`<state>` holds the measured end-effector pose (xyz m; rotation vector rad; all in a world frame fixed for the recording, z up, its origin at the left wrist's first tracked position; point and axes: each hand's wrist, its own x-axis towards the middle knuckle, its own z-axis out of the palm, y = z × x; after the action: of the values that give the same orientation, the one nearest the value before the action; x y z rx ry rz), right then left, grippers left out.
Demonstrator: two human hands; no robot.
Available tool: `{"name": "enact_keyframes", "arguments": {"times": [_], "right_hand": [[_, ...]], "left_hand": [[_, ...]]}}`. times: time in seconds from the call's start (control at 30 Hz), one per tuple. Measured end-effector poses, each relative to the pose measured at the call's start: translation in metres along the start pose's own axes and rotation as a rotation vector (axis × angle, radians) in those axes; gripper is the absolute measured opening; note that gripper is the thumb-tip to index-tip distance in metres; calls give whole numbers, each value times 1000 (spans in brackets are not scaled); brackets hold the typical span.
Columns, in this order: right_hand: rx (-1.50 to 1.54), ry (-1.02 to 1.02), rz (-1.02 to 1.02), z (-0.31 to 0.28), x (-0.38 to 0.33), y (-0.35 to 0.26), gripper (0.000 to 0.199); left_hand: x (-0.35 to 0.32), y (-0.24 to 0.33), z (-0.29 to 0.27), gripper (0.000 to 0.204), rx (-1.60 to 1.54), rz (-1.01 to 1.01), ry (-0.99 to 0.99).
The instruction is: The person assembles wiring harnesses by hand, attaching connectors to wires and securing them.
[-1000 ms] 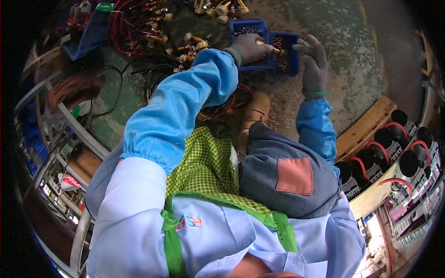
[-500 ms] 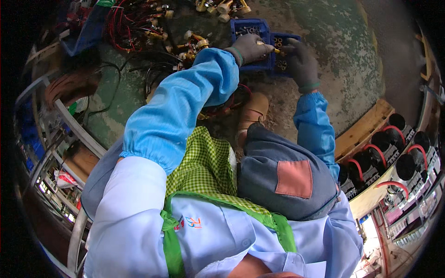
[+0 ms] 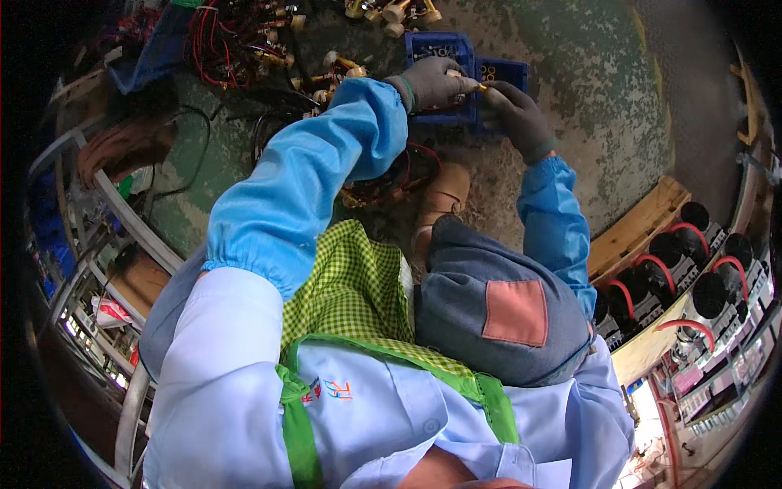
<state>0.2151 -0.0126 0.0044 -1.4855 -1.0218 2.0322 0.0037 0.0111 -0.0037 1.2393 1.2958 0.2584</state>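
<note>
Brass-coloured fitting (image 3: 483,87) sits between the two hands, over where the left blue bin (image 3: 438,37) and right blue bin (image 3: 504,62) meet. Key relation: it pokes out rightward from the left fingertips, so its free end faces the right hand. Long axis looks roughly left-right; too small to be sure. Left hand (image 3: 433,84), grey-gloved, comes in from the left, thumb and fingers closed in a pinch on the fitting. Right hand (image 3: 520,116), also gloved, comes up from lower right, fingers part-curled, tips right at the free end. Can't tell if they grip or just touch. Both hands about equally near.
</note>
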Motion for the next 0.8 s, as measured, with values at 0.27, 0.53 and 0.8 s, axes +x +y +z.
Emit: {"name": "enact_keyframes", "arguments": {"times": [0.27, 0.53, 0.8], "right_hand": [[167, 113, 45, 0, 1, -13, 41], [-743, -219, -39, 29, -1, 55, 41], [-288, -25, -11, 49, 4, -18, 51]], "left_hand": [[-23, -23, -73, 57, -142, 62, 73], [-66, -45, -95, 33, -249, 127, 156], [-55, -23, -51, 41, -90, 491, 86]]}}
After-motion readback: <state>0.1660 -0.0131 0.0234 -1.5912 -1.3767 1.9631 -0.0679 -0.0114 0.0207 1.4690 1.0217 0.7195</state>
